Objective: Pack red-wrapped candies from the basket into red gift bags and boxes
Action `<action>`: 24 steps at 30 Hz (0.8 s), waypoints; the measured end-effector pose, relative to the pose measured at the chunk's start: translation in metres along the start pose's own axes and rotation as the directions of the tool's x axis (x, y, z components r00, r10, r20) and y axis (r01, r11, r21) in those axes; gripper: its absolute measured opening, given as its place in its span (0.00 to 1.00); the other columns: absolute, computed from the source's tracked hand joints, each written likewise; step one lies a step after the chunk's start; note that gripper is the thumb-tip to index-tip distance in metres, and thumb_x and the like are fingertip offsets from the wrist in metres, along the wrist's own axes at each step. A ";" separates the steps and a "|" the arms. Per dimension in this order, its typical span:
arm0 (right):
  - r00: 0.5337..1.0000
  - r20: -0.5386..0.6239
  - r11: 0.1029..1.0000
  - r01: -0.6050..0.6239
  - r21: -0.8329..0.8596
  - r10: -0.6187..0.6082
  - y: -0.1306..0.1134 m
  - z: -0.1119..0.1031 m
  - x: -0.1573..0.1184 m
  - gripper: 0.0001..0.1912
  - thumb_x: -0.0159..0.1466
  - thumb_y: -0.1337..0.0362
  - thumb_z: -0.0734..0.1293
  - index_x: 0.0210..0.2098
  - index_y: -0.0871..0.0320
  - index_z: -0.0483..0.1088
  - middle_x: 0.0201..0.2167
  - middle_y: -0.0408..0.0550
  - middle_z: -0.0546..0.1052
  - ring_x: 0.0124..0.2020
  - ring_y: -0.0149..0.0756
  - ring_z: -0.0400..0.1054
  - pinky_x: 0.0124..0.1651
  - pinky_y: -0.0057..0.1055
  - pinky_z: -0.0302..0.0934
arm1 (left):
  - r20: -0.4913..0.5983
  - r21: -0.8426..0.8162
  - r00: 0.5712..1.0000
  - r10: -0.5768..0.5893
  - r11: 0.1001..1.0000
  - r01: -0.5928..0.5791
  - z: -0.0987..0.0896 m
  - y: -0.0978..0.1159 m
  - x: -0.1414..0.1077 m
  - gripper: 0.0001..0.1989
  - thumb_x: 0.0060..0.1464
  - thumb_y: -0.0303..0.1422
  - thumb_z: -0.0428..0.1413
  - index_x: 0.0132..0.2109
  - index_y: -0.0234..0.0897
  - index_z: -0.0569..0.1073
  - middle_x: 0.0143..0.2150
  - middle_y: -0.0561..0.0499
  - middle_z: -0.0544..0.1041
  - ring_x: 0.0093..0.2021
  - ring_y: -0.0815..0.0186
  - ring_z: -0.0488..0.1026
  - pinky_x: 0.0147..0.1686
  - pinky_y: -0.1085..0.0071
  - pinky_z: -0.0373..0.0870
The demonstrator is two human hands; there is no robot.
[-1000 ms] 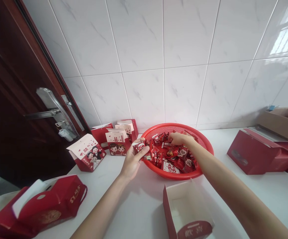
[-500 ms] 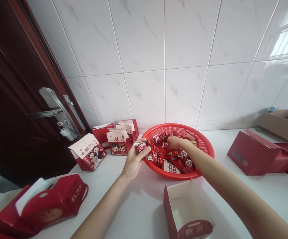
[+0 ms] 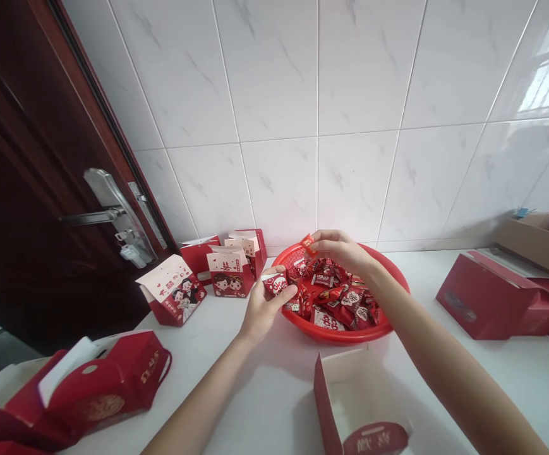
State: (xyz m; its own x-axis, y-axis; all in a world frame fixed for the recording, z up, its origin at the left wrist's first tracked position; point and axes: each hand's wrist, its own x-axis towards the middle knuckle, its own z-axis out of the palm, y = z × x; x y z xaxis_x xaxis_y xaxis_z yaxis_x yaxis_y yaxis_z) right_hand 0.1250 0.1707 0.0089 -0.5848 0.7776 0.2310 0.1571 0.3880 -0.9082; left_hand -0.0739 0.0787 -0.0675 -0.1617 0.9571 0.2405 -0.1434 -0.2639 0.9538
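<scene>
A red plastic basket (image 3: 400, 284) with perforated sides holds many wrapped candies (image 3: 350, 297) in red and white wrappers. At its left rim, my left hand (image 3: 265, 304) is closed around several wrapped candies (image 3: 275, 284). My right hand (image 3: 343, 248), raised over the basket's back part, pinches a small red wrapped candy (image 3: 307, 245) between its fingertips. In front of the basket stands an open red box (image 3: 324, 398) with a pale inside and no candy visible in it.
Small printed gift boxes (image 3: 229, 278) stand near the tiled wall at left, beside a dark door (image 3: 42, 189). Larger red boxes (image 3: 108, 379) lie at the front left. At right are another red box (image 3: 487, 297) and a cardboard carton (image 3: 539, 240).
My right hand has risen out of the candies and moved slightly left, now with a small red candy in its fingers. My left hand keeps its candies at the rim.
</scene>
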 end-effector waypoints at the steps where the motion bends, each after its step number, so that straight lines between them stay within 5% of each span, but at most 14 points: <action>1: 0.998 -0.026 0.983 0.054 0.176 -0.050 -0.008 0.004 -0.008 0.09 0.62 0.58 0.67 0.36 0.58 0.71 0.38 0.48 0.79 0.41 0.35 0.74 0.48 0.33 0.68 | 0.000 0.021 1.000 0.016 1.000 -0.016 0.000 0.000 0.000 0.28 0.45 0.39 0.73 0.52 0.38 0.74 0.39 0.52 0.81 0.39 0.64 0.80 0.43 0.70 0.76; 4: 0.998 -0.044 0.938 0.049 0.343 -0.037 -0.027 0.017 -0.039 0.12 0.59 0.55 0.72 0.33 0.57 0.73 0.32 0.45 0.78 0.36 0.34 0.73 0.45 0.33 0.68 | -0.007 0.022 0.999 0.042 0.999 -0.041 0.005 0.004 -0.003 0.27 0.43 0.38 0.73 0.50 0.38 0.75 0.40 0.51 0.82 0.40 0.62 0.80 0.43 0.69 0.76; 13: 0.994 0.109 1.000 -0.025 -0.001 0.025 -0.049 0.036 -0.117 0.12 0.61 0.53 0.75 0.34 0.54 0.80 0.35 0.45 0.80 0.39 0.38 0.73 0.41 0.33 0.67 | -0.055 -0.026 0.984 0.168 0.985 -0.169 0.039 0.031 -0.048 0.26 0.44 0.37 0.73 0.51 0.41 0.76 0.47 0.49 0.81 0.46 0.61 0.80 0.47 0.70 0.76; 24: 0.993 0.117 0.921 0.031 -0.387 0.016 -0.079 0.027 -0.156 0.06 0.60 0.62 0.71 0.27 0.54 0.77 0.24 0.42 0.76 0.24 0.32 0.62 0.25 0.30 0.54 | 0.169 0.006 0.965 0.202 0.978 -0.206 0.051 0.038 -0.082 0.19 0.55 0.36 0.67 0.53 0.43 0.75 0.50 0.47 0.80 0.47 0.58 0.79 0.47 0.66 0.78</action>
State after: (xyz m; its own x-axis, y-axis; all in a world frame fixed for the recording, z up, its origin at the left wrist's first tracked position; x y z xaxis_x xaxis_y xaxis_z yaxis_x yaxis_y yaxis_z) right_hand 0.1828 0.0054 0.0354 -0.6713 0.7205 0.1738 0.4351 0.5729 -0.6946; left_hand -0.0167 -0.0034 -0.0414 -0.0204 0.8900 0.4555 -0.1014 -0.4550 0.8847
